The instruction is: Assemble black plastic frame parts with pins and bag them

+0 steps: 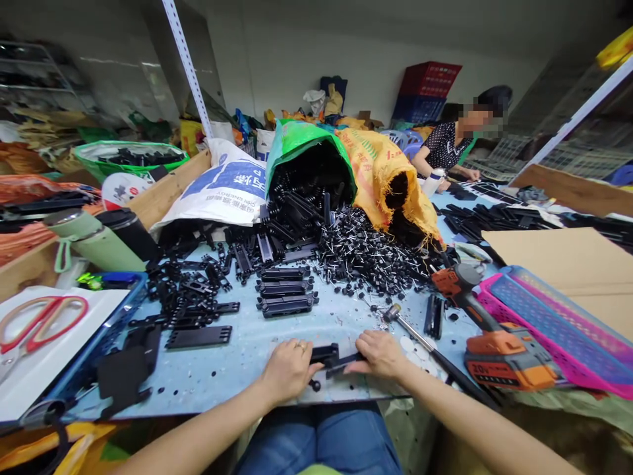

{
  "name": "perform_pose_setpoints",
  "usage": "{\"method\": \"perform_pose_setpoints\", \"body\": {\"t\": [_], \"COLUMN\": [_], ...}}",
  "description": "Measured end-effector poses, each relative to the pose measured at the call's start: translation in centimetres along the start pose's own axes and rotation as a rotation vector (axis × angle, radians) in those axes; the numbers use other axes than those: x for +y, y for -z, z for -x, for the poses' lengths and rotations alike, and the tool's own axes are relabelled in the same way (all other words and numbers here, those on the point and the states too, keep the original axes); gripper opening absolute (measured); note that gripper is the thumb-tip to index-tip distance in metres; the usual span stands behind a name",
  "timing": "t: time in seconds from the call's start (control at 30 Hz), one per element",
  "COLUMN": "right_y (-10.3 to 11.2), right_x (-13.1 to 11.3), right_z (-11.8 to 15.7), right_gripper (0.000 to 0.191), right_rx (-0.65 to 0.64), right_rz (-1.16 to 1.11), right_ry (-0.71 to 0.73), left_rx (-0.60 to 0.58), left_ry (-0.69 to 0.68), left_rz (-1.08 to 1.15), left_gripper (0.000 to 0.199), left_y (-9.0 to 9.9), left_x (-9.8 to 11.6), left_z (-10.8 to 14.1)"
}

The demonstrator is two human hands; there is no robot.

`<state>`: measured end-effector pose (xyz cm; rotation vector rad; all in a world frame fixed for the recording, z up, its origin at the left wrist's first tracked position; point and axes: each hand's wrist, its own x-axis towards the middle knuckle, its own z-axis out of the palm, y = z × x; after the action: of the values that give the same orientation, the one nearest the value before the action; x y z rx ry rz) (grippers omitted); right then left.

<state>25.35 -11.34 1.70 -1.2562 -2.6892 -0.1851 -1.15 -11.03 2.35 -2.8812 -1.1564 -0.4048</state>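
At the table's near edge my left hand [291,369] is closed around the left end of a black plastic part [324,353]. My right hand [380,355] grips a second black plastic piece [346,361], whose left end meets the first. Whether the two are joined I cannot tell. Below my left fingers lies a small round black knob [315,385]. Just beyond my hands, several assembled black parts [287,290] lie in a row. A hammer [415,336] rests right of my right hand, with a cordless drill [494,336] farther right.
Open sacks spill black parts [306,204] and small pin-like pieces [366,244] across the back. Loose black parts [198,284] lie left. Scissors [44,323] rest on a white sheet by a blue tray [119,310]. Pink baskets [558,330] stand right. A co-worker [445,148] sits beyond.
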Motion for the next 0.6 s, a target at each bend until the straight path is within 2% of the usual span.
{"method": "perform_pose_setpoints", "body": {"t": [0.07, 0.17, 0.23, 0.3, 0.37, 0.4, 0.47, 0.5, 0.6], "right_y": [2.0, 4.7, 4.9, 3.4, 0.9, -0.4, -2.1, -2.3, -1.1], "right_x": [-1.1, -3.4, -5.9, -8.9, -11.7, -12.6, -12.4, -11.3, -4.7], "right_z": [-0.6, -1.7, -2.5, -3.8, -5.8, -6.9, -8.6, -9.0, -6.8], "right_gripper": [0.064, 0.068, 0.068, 0.060, 0.041, 0.031, 0.024, 0.026, 0.032], "right_rx": [0.037, 0.042, 0.076, 0.148, 0.199, 0.198, 0.194, 0.196, 0.211], "right_rz": [-0.156, -0.534, -0.713, -0.686, -0.483, -0.384, -0.268, -0.246, -0.199], "right_ry": [0.107, 0.301, 0.312, 0.116, -0.209, -0.339, -0.479, -0.497, -0.564], "left_rx": [0.113, 0.224, 0.285, 0.414, 0.588, 0.655, 0.705, 0.680, 0.476], "left_ry": [0.050, 0.032, 0.046, 0.131, 0.199, 0.191, 0.082, 0.026, -0.023], "left_rz": [0.119, 0.512, 0.742, 0.860, 0.877, 0.841, 0.670, 0.547, 0.188], "left_gripper": [0.046, 0.057, 0.061, 0.061, 0.057, 0.054, 0.053, 0.056, 0.064], "left_y": [1.3, 4.1, 5.5, 6.0, 5.3, 4.7, 3.2, 2.4, 0.4], "left_x": [-0.1, 1.1, 2.7, 4.3, 5.4, 5.5, 4.6, 3.7, -0.2], "left_z": [0.5, 1.4, 1.8, 2.0, 1.9, 1.9, 1.7, 1.6, 1.6]}}
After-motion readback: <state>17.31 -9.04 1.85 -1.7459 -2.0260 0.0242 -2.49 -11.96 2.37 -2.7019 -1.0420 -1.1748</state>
